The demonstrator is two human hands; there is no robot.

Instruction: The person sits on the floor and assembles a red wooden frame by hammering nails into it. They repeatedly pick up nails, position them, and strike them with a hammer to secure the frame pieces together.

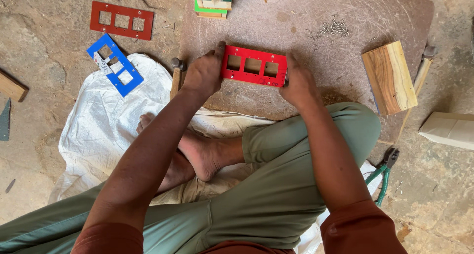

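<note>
Red and shiny, the red plate [254,66] has three square holes in a row and sits on top of a box on the big flat stone [316,17]. The person sits cross-legged on the floor. The left hand [205,73] has its grip clamped on the left end of the red plate. The right hand [297,83] has its grip clamped on the right end.

To do this well, I think both hands should push the same amount, so the plate sits straight on the box and its edges line up all round. Fingers should stay off the little holes at the corners.

Just left of the red plate, a hammer [176,75] with a wooden handle lies partly under the left hand. Further left of the plate lies a blue plate [115,64] on the edge of a crinkly white sack [98,130]. Above that is a dark red plate [122,20], flat on the rough stone floor. Both have square holes too.

Up and to the right of the red plate is a small heap of thin grey nails [330,28]. Well to the right stands a smooth wooden block [390,76] with brown and pale stripes. Below that block, green-handled pliers [383,173] lie by the person's knee. Above the red plate is a stack of flat boards [213,2], green and wood-coloured.
</note>
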